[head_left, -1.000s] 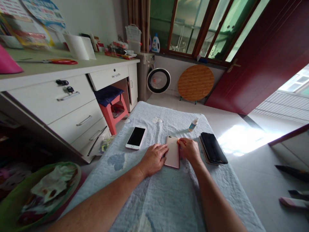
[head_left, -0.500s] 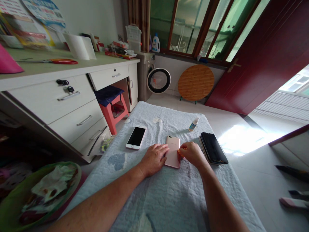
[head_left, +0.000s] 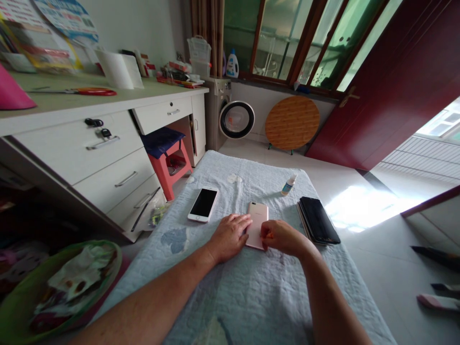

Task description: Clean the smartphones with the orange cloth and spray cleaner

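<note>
A pink smartphone [head_left: 258, 215] lies back up on the cloth-covered surface, its camera at the top left corner. My left hand [head_left: 232, 235] rests flat along its left edge, fingers stretched out and touching it. On the lower right edge, my right hand [head_left: 280, 237] is closed, with a bit of a small orange thing [head_left: 270, 235] showing between its fingers; most of that thing is hidden. Left of the hands lies a white phone [head_left: 203, 204], dark screen up. A small spray bottle [head_left: 289, 185] stands farther back. On the right, black phones or tablets [head_left: 318, 219] lie stacked.
A pale blue quilted cloth [head_left: 247, 297] covers the surface. To the left are a white drawer desk [head_left: 104, 153], a red stool [head_left: 172, 165] and a green basket [head_left: 114, 254] with crumpled paper. Behind stand an open washing machine [head_left: 217, 105] and a round wooden tabletop [head_left: 293, 122].
My right hand has slid down the phone's right edge toward its bottom corner, wrist turned, still pinching the orange thing. My left hand and the pink phone have stayed in place.
</note>
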`<state>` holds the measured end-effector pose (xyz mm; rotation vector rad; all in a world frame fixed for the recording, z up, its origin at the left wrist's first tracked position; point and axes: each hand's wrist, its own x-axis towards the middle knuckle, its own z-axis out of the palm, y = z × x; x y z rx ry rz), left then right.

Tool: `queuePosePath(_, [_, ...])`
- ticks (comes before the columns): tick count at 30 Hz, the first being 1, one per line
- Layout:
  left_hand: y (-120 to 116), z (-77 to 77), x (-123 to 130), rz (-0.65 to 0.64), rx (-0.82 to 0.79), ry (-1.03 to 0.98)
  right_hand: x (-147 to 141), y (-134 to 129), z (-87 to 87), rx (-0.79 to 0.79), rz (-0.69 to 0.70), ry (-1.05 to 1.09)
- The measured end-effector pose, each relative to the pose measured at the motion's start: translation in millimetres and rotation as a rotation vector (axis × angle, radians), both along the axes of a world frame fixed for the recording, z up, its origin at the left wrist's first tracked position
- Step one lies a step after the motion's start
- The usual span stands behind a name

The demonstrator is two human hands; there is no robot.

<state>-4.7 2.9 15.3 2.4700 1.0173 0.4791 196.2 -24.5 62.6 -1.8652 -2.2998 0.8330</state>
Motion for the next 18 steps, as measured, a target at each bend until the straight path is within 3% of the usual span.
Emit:
queuePosePath(5, [0, -1.2, 0, -0.004, 0.013, 0.0, 3, 2, -4.9, -0.018, 0.01, 0.017])
queuePosePath(13, [0, -1.6, 0, -0.003, 0.015, -0.022, 3, 23, -37.7, 0.509, -0.283, 0.005])
queuePosePath(18, [1, -2.5, 0, -0.007, 0.022, -0.034, 5, 27, -47.9, 0.583, -0.235, 0.007])
